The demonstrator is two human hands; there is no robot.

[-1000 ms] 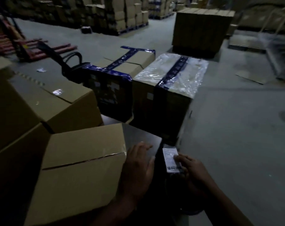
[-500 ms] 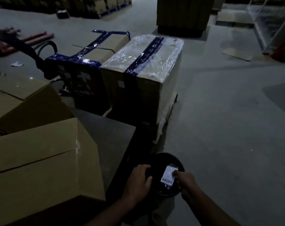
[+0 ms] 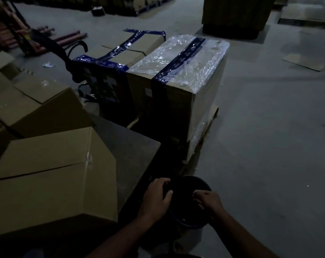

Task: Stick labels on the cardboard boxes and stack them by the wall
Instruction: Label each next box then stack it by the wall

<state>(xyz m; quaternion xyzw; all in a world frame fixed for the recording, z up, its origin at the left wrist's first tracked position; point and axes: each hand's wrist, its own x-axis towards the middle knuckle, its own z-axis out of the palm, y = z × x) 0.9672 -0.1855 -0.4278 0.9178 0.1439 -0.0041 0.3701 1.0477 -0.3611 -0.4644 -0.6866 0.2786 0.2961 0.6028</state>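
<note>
Both hands work at a dark round bucket (image 3: 190,202) on the floor, just off the corner of the dark counter (image 3: 128,146). The left hand (image 3: 156,199) curls its fingers over the bucket's near-left rim; the right hand (image 3: 207,201) reaches over the opening with fingers bent, but it is too dark to tell whether they pinch anything. No label shows anywhere in this view.

The nearest cardboard box (image 3: 51,175) sits on the counter, left of the bucket, its top seam taped with clear tape and its visible faces bare of any label. A second plain box (image 3: 36,107) lies beyond it, farther from the bucket. My reading: labelling of these two is not done, and none has gone to a wall stack.

Counted: two plain boxes near the counter, with hints of more at the left edge; beyond the bucket, one box in clear wrap with a blue tape band (image 3: 178,77) and one blue-taped box (image 3: 120,51) beside it; one bucket; two hands; a pallet jack handle (image 3: 51,43) farther off
</note>
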